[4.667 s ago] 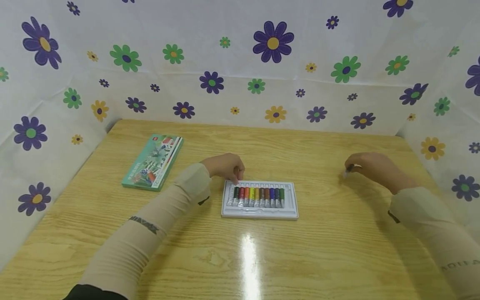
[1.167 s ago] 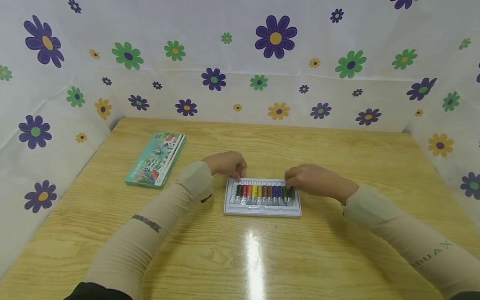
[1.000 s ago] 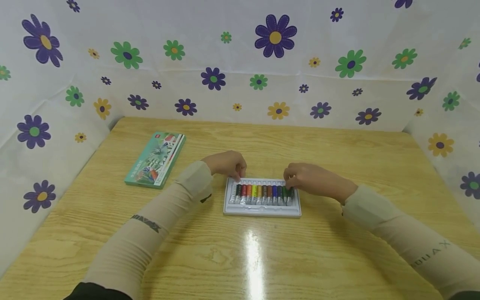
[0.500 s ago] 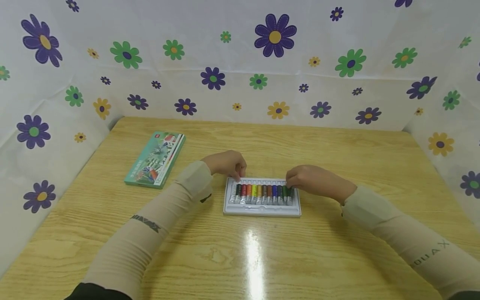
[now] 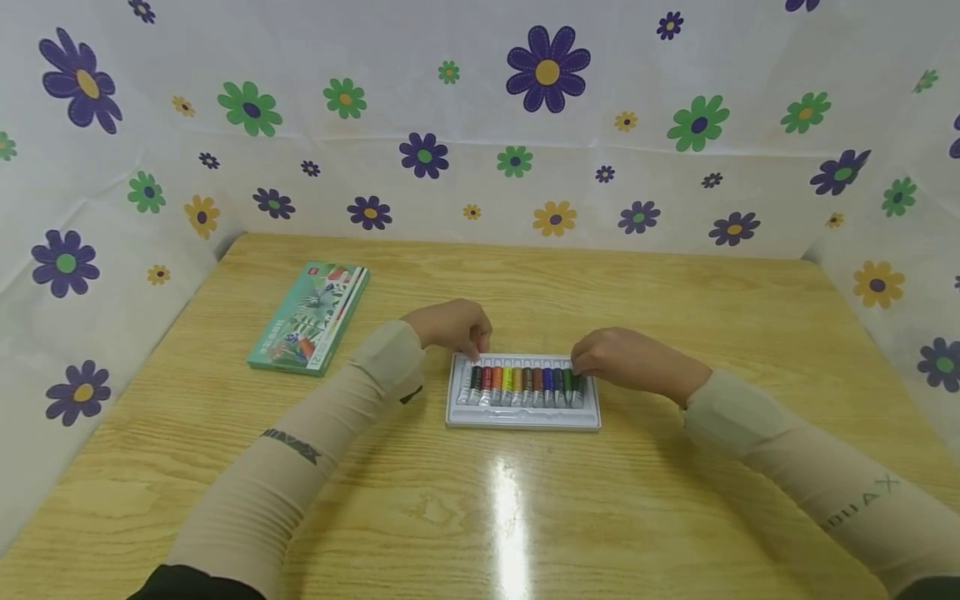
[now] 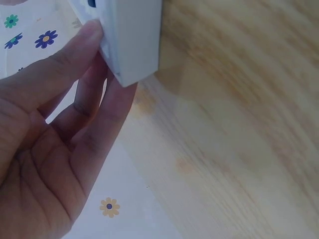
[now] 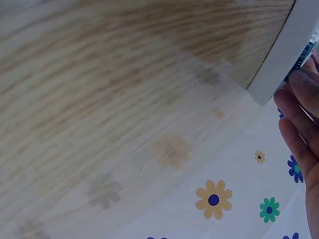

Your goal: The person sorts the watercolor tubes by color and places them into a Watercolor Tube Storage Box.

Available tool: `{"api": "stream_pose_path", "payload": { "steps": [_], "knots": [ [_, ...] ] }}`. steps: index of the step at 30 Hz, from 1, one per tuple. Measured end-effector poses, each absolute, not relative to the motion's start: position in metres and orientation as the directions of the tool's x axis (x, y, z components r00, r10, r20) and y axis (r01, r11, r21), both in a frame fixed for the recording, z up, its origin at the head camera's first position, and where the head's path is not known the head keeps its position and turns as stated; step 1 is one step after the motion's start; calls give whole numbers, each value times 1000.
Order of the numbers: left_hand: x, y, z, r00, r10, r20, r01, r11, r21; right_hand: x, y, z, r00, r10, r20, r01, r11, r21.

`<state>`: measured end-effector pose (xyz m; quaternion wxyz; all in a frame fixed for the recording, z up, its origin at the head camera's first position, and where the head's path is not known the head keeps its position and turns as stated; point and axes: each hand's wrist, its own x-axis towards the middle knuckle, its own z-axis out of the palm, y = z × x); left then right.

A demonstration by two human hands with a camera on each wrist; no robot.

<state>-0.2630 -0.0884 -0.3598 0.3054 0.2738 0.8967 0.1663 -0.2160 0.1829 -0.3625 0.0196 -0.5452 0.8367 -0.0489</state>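
A white tray (image 5: 525, 422) lies near the middle of the table, holding a row of colored paint tubes (image 5: 517, 387). At its far left corner, my left hand (image 5: 453, 325) pinches the rim. The left wrist view shows the thumb on top of the tray's white corner (image 6: 134, 45) and fingers against its outer side. Over the far right corner, my right hand (image 5: 637, 360) has curled fingers at the cap end of the last dark green paint tube (image 5: 577, 398). In the right wrist view the thumb touches this tube (image 7: 301, 57); the fingers partly hide its cap.
A green illustrated paint box (image 5: 309, 318) lies at the left rear of the wooden table (image 5: 420, 508). Flower-patterned white cloth (image 5: 480, 117) stands behind the table and at both sides. A bright reflection falls on the wood in front of the tray.
Since the oldest frame, my right hand has carried a tube leftward to the tray, and the row now reaches the right end. Over the last second both hands barely move.
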Motion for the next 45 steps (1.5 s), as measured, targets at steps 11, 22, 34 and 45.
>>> {"api": "stream_pose_path", "payload": {
  "steps": [11,22,34,45],
  "knots": [
    [-265,-87,-364,-661,589,-465,375,796,475,-220,183,-360,-548,-831,-97,-798,554,-239],
    [-267,-89,-361,-662,595,-456,380,791,480,-211,182,-353,-501,-857,-120,-820,514,-251],
    [-267,-91,-364,-667,587,-460,360,794,491,-202,184,-358,-388,-920,-59,-918,392,-62],
    [-266,-91,-364,-668,586,-458,361,794,488,-202,185,-357,-372,-926,-67,-928,373,-17]
  ]
}}
